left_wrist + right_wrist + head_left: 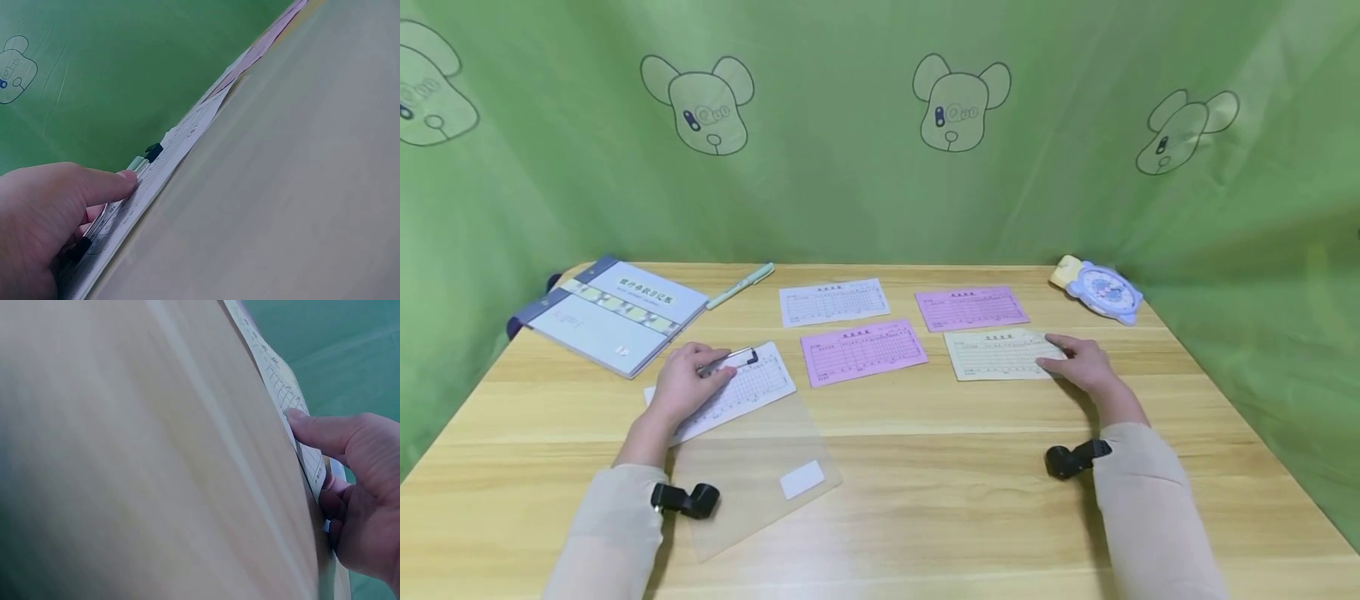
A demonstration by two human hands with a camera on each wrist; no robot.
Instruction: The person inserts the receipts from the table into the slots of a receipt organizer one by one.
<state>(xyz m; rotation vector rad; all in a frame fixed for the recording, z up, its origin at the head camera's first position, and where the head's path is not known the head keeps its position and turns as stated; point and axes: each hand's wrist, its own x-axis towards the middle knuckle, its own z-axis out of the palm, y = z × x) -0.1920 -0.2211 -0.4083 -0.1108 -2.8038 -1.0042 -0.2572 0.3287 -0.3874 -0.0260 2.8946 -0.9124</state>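
Note:
My left hand (688, 387) grips the metal clip (733, 358) of a translucent clipboard (752, 492), thumb over the clip in the left wrist view. A white printed form (756, 387) lies on the board under that clip. On the right, my right hand (1084, 364) pinches the right end of a cream printed form (996, 354), with the thumb on its face in the right wrist view; the fingers hide that end. Two pink forms (865, 352) and another white form (833, 302) lie flat between the hands and further back.
A blue-grey notebook (602, 325) lies at the back left, with a mint-green pen (741, 286) beside it. At the back right sits a blue clock-shaped item (1105, 292) with a yellow part. Green curtain (850, 167) surrounds the wooden table (940, 500).

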